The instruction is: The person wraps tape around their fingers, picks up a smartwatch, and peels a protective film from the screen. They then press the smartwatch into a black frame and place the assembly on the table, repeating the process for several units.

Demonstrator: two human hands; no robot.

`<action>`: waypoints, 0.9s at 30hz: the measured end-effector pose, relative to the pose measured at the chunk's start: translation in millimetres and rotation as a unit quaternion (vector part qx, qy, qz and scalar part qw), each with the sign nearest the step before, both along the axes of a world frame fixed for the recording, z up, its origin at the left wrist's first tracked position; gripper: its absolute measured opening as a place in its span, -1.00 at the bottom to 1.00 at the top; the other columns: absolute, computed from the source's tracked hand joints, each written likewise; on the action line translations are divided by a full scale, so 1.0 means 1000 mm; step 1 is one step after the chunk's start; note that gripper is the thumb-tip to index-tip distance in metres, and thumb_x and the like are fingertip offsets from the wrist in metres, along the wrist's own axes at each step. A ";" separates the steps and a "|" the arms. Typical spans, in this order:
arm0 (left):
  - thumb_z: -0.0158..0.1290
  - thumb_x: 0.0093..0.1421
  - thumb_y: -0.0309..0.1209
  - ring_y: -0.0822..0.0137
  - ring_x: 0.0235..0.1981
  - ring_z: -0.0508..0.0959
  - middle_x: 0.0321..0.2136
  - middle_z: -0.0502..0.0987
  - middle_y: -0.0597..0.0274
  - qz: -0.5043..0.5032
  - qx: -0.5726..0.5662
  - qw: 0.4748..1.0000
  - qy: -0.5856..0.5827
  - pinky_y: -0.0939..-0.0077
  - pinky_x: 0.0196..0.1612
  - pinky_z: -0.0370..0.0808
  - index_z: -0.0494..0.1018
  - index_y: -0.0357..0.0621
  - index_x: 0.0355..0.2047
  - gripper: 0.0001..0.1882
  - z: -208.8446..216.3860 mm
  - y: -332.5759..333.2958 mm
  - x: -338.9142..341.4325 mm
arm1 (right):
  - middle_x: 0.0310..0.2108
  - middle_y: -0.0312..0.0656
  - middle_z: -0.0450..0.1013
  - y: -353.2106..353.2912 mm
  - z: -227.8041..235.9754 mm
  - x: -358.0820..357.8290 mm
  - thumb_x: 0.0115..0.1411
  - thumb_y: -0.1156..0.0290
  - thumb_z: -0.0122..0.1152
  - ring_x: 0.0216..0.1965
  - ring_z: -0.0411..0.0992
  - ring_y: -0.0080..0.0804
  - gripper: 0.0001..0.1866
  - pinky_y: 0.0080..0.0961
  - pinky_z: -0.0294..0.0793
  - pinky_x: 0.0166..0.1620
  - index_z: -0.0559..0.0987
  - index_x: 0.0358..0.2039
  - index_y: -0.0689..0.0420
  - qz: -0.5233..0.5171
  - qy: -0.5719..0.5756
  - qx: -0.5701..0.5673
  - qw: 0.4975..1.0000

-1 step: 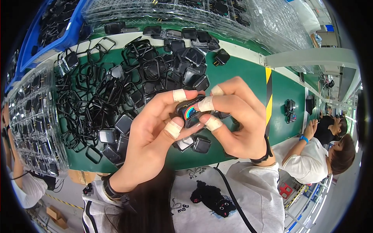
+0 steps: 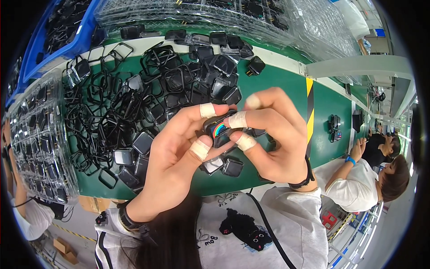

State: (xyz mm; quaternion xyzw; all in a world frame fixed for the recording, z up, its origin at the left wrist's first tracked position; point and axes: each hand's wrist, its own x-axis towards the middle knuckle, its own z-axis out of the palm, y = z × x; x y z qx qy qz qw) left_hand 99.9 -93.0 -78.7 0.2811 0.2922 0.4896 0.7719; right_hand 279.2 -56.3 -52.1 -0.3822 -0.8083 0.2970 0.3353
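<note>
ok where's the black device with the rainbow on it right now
In the head view, the black device is near the centre, held between the left hand and the right hand, right of the tangled black frames.

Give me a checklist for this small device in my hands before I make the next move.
1. Left hand gripping the small device: ok.
2. Right hand at its right side, thumb and index finger close in: ok.
3. Screen lit: ok, a rainbow arc shows.
4. Both thumbs wrapped in tape: ok.
5. Device's underside: cannot tell, hidden.
6. Black frames sorted: not ok, tangled.
</note>
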 end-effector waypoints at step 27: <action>-0.21 -0.07 -0.96 0.32 -0.28 0.58 -0.32 0.43 0.10 0.154 0.221 0.934 0.235 0.58 -0.21 0.55 0.39 -0.42 -0.30 -0.63 -0.013 -0.004 -0.001 | -0.37 -0.07 0.34 -0.002 -0.017 -0.003 0.12 0.38 0.24 -0.44 0.38 -0.30 -0.71 -0.42 0.38 -0.38 0.40 -0.25 0.28 0.107 0.092 -0.017 0.990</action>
